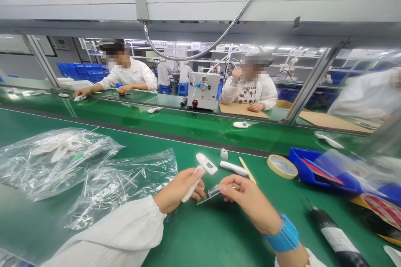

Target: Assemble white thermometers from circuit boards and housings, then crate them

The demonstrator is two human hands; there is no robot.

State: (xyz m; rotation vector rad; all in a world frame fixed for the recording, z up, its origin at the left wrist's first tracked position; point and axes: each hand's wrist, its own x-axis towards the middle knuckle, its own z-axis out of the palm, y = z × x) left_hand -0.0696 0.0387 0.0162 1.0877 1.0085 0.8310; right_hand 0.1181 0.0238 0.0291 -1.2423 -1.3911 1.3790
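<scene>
- At the bench's near side, the left hand is curled, its thumb pressing a slim white piece against the fingers.
- At three o'clock from that hand, the right hand has thumb and forefinger pinched nearly together on a small clear part.
- The clear part lies at nine o'clock from the right hand, its long axis running roughly eight to two; the white piece slants seven to one. They are near each other, apart, with the right hand nearer the clear part.
- Between one and two o'clock from the left hand lies a windowed white casing, its axis ten to four, nearer the left hand.
- At twelve o'clock from the right hand rests another white casing, beside a yellow stick.
</scene>
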